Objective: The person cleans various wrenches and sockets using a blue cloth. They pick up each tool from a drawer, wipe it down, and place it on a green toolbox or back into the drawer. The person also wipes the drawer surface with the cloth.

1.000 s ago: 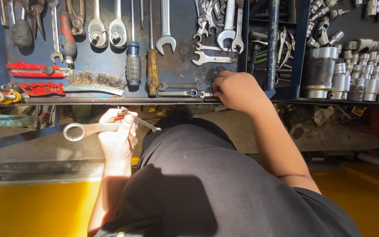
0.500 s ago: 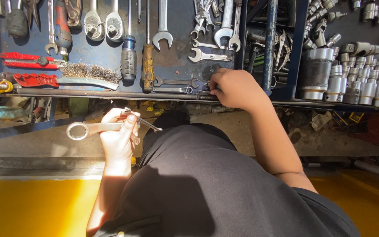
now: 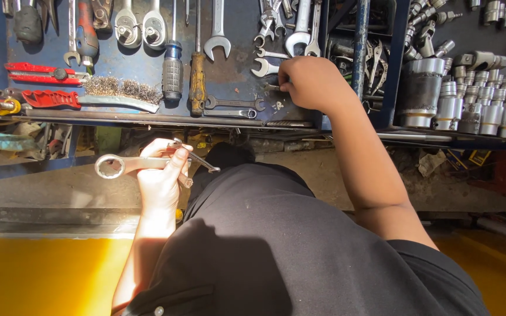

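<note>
Blue and oil-stained, the tool tray (image 3: 235,58) spreads across the top, laid with spanners, screwdrivers and a wire brush (image 3: 121,93). Right of it stands a cluster of steel sockets (image 3: 475,111). Below lies a yellow floor (image 3: 48,275). The right hand (image 3: 311,82) is curled over small spanners (image 3: 267,67) on the tray, fingertips touching them. The left hand (image 3: 159,175) grips a ring spanner (image 3: 124,165) and thinner spanners below the tray's edge.
</note>
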